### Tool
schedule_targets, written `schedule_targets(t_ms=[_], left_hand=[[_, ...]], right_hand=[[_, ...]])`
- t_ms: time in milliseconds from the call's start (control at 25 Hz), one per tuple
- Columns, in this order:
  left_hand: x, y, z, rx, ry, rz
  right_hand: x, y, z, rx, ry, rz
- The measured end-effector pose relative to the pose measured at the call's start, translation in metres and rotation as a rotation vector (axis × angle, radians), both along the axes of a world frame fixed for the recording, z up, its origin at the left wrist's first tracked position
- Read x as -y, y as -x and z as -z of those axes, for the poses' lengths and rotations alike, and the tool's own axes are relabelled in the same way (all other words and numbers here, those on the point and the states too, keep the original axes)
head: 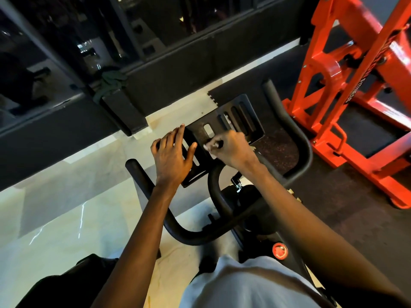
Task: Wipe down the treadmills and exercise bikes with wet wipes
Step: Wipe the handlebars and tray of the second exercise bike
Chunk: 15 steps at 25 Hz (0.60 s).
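A black exercise bike stands below me, with curved handlebars and a flat slotted black console plate at their front. My left hand lies flat on the plate's left part, fingers straight and spread. My right hand is curled around a small white wet wipe and presses it onto the middle of the plate. Only a crumpled bit of the wipe shows past the fingers.
An orange steel gym machine stands close on the right, on dark rubber flooring. A dark mirrored wall runs along the far side, above a pale tiled floor. A red knob sits on the bike frame near my body.
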State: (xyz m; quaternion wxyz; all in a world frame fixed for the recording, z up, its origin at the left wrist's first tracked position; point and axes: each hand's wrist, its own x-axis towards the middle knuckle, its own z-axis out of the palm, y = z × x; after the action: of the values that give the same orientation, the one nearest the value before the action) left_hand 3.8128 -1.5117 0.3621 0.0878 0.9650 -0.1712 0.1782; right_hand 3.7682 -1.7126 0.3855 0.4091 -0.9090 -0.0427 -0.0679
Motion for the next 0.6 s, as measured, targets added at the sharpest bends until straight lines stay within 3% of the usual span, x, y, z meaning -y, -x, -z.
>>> schedule_targets(t_ms=[80,200,400,600], left_hand=[[0.0,-0.001,0.001,-0.005,-0.005,-0.004],[0.001,-0.002,0.0,-0.026,-0.007,-0.016],[0.002,0.0,-0.005,-0.054,0.006,-0.014],[0.018,0.001,-0.027,-0.257,0.073,-0.043]], right_hand=[[0.008,-0.016,-0.01,0.152,-0.088,0.138],[0.008,-0.035,-0.018,0.277,-0.048,0.23],[0.005,-0.019,-0.004,0.2,0.058,0.204],[0.019,0.001,0.011,0.021,0.078,0.18]])
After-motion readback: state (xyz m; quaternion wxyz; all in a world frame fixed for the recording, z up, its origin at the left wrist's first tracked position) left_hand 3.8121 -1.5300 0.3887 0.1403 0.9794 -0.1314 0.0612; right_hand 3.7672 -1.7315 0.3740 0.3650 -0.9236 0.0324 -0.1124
